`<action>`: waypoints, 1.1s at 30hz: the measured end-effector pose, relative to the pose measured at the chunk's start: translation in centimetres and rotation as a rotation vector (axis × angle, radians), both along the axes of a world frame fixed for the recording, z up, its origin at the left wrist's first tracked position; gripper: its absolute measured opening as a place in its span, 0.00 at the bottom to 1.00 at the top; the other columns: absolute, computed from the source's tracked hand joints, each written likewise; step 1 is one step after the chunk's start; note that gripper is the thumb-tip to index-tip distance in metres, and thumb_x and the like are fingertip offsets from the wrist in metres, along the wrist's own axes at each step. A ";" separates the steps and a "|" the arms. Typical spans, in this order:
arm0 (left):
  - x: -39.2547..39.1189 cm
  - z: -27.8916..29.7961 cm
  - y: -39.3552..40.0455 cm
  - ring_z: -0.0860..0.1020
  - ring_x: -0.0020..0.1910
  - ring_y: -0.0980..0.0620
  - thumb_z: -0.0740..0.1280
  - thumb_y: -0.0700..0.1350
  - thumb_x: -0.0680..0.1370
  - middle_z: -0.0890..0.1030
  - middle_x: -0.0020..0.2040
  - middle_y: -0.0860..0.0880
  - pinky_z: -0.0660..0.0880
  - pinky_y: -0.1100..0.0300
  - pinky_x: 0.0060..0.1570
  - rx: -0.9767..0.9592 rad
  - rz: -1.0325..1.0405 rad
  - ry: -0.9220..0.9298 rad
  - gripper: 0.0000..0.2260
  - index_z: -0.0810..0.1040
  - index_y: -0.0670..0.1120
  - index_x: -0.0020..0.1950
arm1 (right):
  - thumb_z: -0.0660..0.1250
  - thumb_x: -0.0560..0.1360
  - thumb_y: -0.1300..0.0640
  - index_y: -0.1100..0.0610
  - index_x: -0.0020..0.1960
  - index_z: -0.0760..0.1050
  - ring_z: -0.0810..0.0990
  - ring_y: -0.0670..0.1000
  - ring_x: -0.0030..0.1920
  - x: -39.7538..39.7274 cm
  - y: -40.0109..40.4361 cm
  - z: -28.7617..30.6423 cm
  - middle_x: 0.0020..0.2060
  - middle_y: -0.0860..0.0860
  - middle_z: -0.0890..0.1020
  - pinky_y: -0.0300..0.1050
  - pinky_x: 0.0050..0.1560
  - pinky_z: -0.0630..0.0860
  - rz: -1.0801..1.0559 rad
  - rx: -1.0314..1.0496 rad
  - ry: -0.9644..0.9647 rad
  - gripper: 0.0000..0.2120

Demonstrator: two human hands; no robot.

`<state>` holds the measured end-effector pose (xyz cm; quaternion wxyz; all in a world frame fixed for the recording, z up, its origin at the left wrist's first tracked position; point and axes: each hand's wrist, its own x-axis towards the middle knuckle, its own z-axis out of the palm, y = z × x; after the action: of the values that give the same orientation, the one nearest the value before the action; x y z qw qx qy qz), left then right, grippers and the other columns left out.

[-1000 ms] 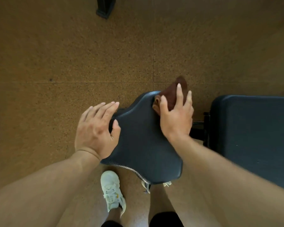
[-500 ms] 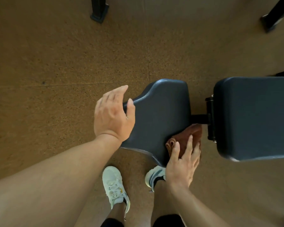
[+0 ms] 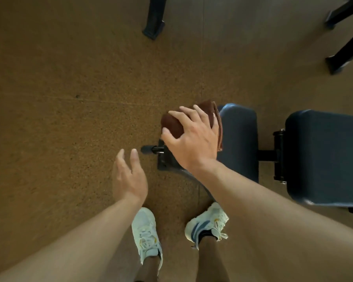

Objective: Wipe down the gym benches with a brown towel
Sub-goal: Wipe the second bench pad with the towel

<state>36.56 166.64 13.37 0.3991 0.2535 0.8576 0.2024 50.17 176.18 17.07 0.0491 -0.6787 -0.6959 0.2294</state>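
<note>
Towel sits bunched under our right hand, fingers spread and curled over it, pressing it on the left end of the seat pad. Half the cloth already hangs past that edge, so we judge the main risk is a slide off the rim: one more push away from the pad and towel and palm drop toward the pin and bracket just below the grip. Knuckles could catch that metal. Our left hand hangs loose, fingers relaxed, holding nothing, so it steadies nothing. Right of the grip we have clear pad to sweep, then a gap before the back pad. Beyond the grip, bare floor; frame legs stand well apart.
</note>
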 end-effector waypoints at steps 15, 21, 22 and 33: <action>5.7 7.3 5.0 0.40 0.83 0.53 0.59 0.60 0.84 0.43 0.85 0.52 0.44 0.48 0.81 0.162 -0.851 0.047 0.31 0.50 0.57 0.84 | 0.54 0.85 0.40 0.39 0.85 0.43 0.43 0.53 0.85 11.0 -18.7 -3.8 0.85 0.45 0.48 0.68 0.80 0.55 -0.219 0.016 -0.083 0.33; 8.2 6.9 5.0 0.26 0.78 0.35 0.63 0.71 0.76 0.16 0.73 0.44 0.42 0.39 0.79 -0.216 -1.171 0.318 0.51 0.23 0.60 0.77 | 0.64 0.84 0.50 0.37 0.84 0.45 0.39 0.49 0.85 9.8 -18.9 -2.9 0.85 0.41 0.47 0.56 0.82 0.53 -0.360 -0.113 0.005 0.37; 8.3 7.0 5.2 0.27 0.78 0.35 0.63 0.71 0.76 0.16 0.73 0.43 0.43 0.39 0.80 -0.230 -1.174 0.338 0.52 0.22 0.60 0.76 | 0.66 0.83 0.53 0.39 0.84 0.50 0.43 0.51 0.85 9.2 -18.8 -2.5 0.85 0.42 0.50 0.54 0.80 0.61 -0.395 -0.109 -0.009 0.37; 12.9 7.3 4.6 0.29 0.80 0.40 0.72 0.59 0.77 0.30 0.82 0.46 0.36 0.38 0.79 -0.159 -0.986 0.372 0.49 0.39 0.55 0.84 | 0.71 0.80 0.64 0.39 0.63 0.79 0.86 0.39 0.52 16.5 -15.3 9.4 0.52 0.39 0.87 0.46 0.58 0.84 -1.332 -0.042 0.888 0.21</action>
<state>49.45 171.23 20.66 0.3060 0.6271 0.7057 -0.1230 66.67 160.92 26.48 0.4354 -0.7977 -0.0552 0.4135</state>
